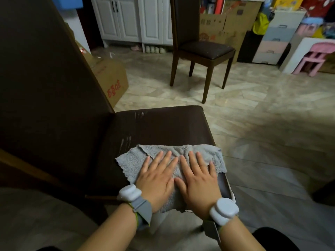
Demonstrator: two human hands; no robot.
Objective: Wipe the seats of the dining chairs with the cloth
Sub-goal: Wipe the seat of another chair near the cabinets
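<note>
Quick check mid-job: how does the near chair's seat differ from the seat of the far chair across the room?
The near seat has the grey cloth spread on its front part, with the left hand and right hand pressing flat on it; the far seat is bare and untouched. The near seat shows pale streak marks near its backrest; the far seat shows scattered light specks. Both are dark brown padded seats on dark wooden frames.
</note>
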